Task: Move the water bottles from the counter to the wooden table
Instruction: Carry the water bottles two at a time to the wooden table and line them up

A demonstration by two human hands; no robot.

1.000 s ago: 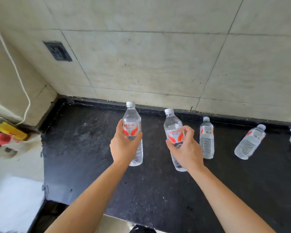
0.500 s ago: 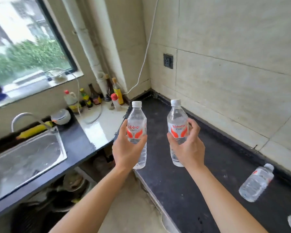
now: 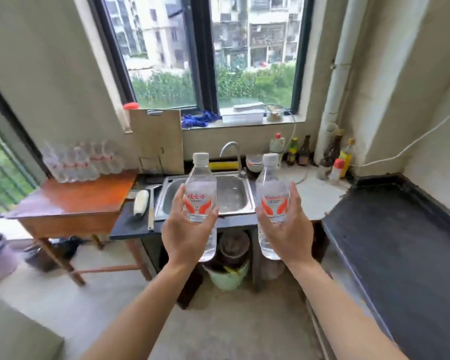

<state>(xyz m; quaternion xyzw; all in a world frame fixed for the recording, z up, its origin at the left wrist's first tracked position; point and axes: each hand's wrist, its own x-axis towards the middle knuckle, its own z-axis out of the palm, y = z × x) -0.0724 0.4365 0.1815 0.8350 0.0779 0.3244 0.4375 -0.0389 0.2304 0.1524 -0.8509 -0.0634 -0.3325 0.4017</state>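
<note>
A: Scanning from big to small: the black counter (image 3: 400, 242) is at right, and the wooden table (image 3: 83, 196) at left has a blurred bottle cluster (image 3: 81, 162) at its back.
B: And the carried pair?
A: Upright in mid-air before the sink (image 3: 231, 201). The left hand (image 3: 190, 235) wraps the left bottle (image 3: 200, 188) and the right hand (image 3: 286, 232) wraps the right bottle (image 3: 272, 188), both at the label.
B: Handling?
A: Full, I'd judge, so weighty. The thin, smooth plastic gives, so a mid-body hold suits.
B: Changed?
A: Half a second ago the view faced the counter corner; now it faces the window, with the table in sight.
</note>
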